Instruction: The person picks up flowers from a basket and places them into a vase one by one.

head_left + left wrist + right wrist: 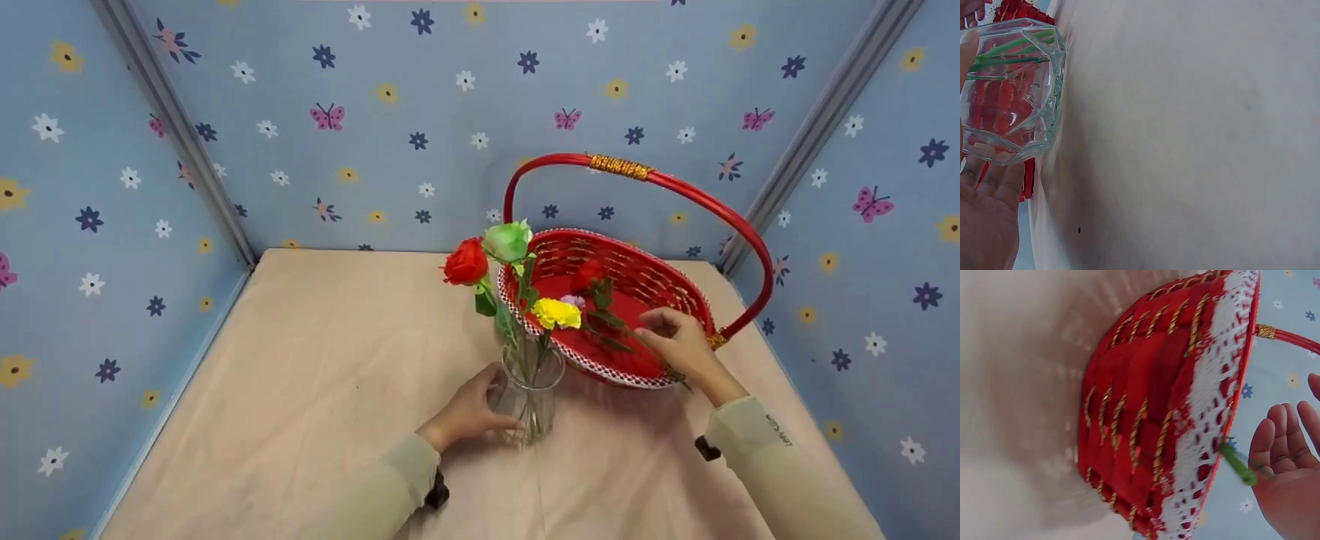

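Observation:
My left hand (469, 409) holds the clear glass vase (537, 420), thumb on the near side and fingers around the far side. The vase stands upright with a red rose (465, 262), a pale green rose (508, 241) and a yellow carnation (557, 313), their green stems (1013, 56) inside the glass. My right hand (681, 346) is over the right side of the red woven basket (654, 281), fingers loosely bent. A green stem (1238, 467) pokes over the basket's rim right by that palm. A red flower (589, 276) with dark leaves lies inside the basket.
The basket's tall red handle (701, 196) arches above it, wrapped in gold at the top. White lace edges the basket rim (1199, 422). A pale cloth (322, 360) covers the table, with patterned blue walls (450, 165) on three sides. A small purple flower (573, 301) shows behind the carnation.

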Available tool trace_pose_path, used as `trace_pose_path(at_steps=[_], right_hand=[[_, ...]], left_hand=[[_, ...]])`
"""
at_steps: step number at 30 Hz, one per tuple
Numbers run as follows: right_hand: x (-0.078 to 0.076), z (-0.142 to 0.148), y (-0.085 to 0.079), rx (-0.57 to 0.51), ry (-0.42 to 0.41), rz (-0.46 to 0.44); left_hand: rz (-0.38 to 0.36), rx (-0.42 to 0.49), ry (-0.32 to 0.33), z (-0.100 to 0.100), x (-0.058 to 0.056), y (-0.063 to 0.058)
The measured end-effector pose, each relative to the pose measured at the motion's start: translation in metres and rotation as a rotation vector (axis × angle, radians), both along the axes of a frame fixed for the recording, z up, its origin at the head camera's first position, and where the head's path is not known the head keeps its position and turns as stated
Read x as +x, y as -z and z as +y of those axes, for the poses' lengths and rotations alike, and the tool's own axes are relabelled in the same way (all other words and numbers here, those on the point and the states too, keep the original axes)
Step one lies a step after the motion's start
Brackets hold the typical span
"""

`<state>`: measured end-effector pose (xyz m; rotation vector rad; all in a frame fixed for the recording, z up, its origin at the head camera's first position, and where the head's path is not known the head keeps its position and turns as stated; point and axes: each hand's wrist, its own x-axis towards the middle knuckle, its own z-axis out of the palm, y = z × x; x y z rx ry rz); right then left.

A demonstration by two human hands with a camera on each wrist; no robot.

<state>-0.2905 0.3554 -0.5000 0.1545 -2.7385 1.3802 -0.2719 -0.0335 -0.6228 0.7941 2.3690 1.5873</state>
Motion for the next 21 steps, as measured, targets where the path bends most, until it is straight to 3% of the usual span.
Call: trace_pose_path(at_steps=[14,21], right_hand=[[-0.010,0.014,0.019,0.082,-0.036,-0.064],[-0.016,0.015,0.023,0.101,-0.038,-0.139]], left_hand=[[-0.013,-0.013,-0.004,-0.001,0.000,0.000],[-0.016,-0.032,-0.008,0.000,0.000,0.000]])
